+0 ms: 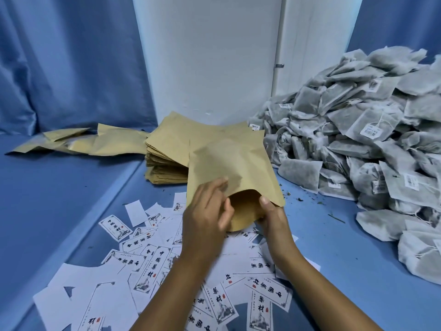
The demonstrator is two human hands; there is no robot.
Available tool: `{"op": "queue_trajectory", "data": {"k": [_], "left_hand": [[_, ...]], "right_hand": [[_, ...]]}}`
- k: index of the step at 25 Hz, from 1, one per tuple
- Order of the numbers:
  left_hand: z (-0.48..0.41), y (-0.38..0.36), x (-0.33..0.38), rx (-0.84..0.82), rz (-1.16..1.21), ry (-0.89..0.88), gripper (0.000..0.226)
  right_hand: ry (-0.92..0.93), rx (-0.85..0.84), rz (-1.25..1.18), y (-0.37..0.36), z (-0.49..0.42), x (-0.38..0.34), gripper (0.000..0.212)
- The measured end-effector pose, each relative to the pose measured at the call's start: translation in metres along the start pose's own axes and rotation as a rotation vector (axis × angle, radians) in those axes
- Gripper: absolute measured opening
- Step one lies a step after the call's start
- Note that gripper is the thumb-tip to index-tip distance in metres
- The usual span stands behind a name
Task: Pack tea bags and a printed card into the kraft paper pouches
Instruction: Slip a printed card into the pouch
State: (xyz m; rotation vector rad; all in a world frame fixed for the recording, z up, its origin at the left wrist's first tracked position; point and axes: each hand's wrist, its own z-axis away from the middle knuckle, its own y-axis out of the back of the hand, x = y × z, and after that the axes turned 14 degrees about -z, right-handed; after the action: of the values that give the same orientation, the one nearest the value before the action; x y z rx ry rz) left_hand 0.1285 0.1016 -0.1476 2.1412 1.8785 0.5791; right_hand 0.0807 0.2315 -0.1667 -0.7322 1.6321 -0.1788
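I hold one kraft paper pouch above the blue table, its mouth open toward me. My left hand grips the left side of the mouth, fingers on the outer face and thumb at the rim. My right hand pinches the right edge, thumb inside the opening. Printed cards with black characters lie scattered under my forearms. A big heap of grey tea bags with strings and tags fills the right side. The pouch's inside looks empty as far as I can see.
A stack of flat kraft pouches sits behind the held one, with a few loose pouches spread to the left. A white pillar and blue curtain stand behind. Tea crumbs dot the blue table.
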Motion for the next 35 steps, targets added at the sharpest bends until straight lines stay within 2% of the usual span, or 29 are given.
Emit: {"op": "queue_trajectory", "data": {"k": [3,5,7,9,11,12,14,15,17,18,19,21,22,23,25,27,30,32,35], "left_hand": [[0.002,-0.012,0.001,-0.225,0.120,-0.194,0.017],[0.003,-0.016,0.001,-0.459,0.138,-0.167,0.028],[0.005,-0.018,0.001,-0.617,0.032,-0.122,0.039],[0.008,-0.016,0.006,-0.579,-0.007,-0.148,0.028],[0.014,-0.010,0.016,-0.551,0.141,-0.158,0.011],[0.017,-0.006,0.022,-0.610,0.233,-0.089,0.021],[0.020,-0.005,0.024,-0.712,0.387,0.248,0.037],[0.018,-0.009,0.019,-0.655,0.380,0.445,0.037],[0.013,-0.013,0.003,-0.411,0.224,0.706,0.025],[0.010,-0.012,-0.004,-0.375,0.252,0.828,0.021],[0.007,-0.013,-0.010,-0.439,0.432,0.980,0.028],[0.005,-0.014,-0.011,-0.601,1.158,1.245,0.045],[0.007,-0.014,-0.010,-0.617,1.377,1.334,0.046],[0.009,-0.015,-0.010,-0.626,1.455,1.357,0.045],[0.010,-0.015,-0.012,-0.666,1.286,1.324,0.040],[0.010,-0.016,-0.017,-0.680,1.128,1.293,0.027],[0.008,-0.015,-0.023,-0.660,1.094,1.301,0.014],[0.009,-0.015,-0.023,-0.668,1.074,1.281,0.016],[0.012,-0.017,-0.020,-0.652,1.010,1.219,0.014]], "right_hand": [[-0.160,0.055,-0.322,-0.004,-0.005,-0.002,0.048],[-0.201,0.083,-0.504,-0.003,-0.007,-0.003,0.049],[-0.237,0.199,-0.550,-0.001,-0.010,-0.003,0.036],[-0.248,0.337,-0.551,0.002,-0.016,-0.009,0.025],[-0.218,0.398,-0.563,0.007,-0.022,-0.021,0.018],[-0.178,0.419,-0.546,0.011,-0.024,-0.028,0.016],[-0.081,0.450,-0.521,0.018,-0.028,-0.037,0.014],[-0.041,0.453,-0.530,0.022,-0.029,-0.039,0.014],[-0.010,0.452,-0.596,0.027,-0.029,-0.039,0.014],[-0.018,0.454,-0.641,0.028,-0.031,-0.038,0.014],[-0.032,0.452,-0.692,0.029,-0.032,-0.037,0.014],[-0.064,0.427,-0.761,0.027,-0.034,-0.033,0.016],[-0.087,0.410,-0.752,0.027,-0.035,-0.031,0.017],[-0.107,0.405,-0.708,0.026,-0.034,-0.028,0.017],[-0.118,0.460,-0.539,0.029,-0.033,-0.024,0.014],[-0.127,0.574,-0.269,0.035,-0.033,-0.023,0.008],[-0.109,0.629,0.067,0.043,-0.036,-0.026,0.036],[-0.103,0.615,0.133,0.045,-0.038,-0.027,0.041],[-0.122,0.617,0.117,0.047,-0.038,-0.026,0.037]]}}
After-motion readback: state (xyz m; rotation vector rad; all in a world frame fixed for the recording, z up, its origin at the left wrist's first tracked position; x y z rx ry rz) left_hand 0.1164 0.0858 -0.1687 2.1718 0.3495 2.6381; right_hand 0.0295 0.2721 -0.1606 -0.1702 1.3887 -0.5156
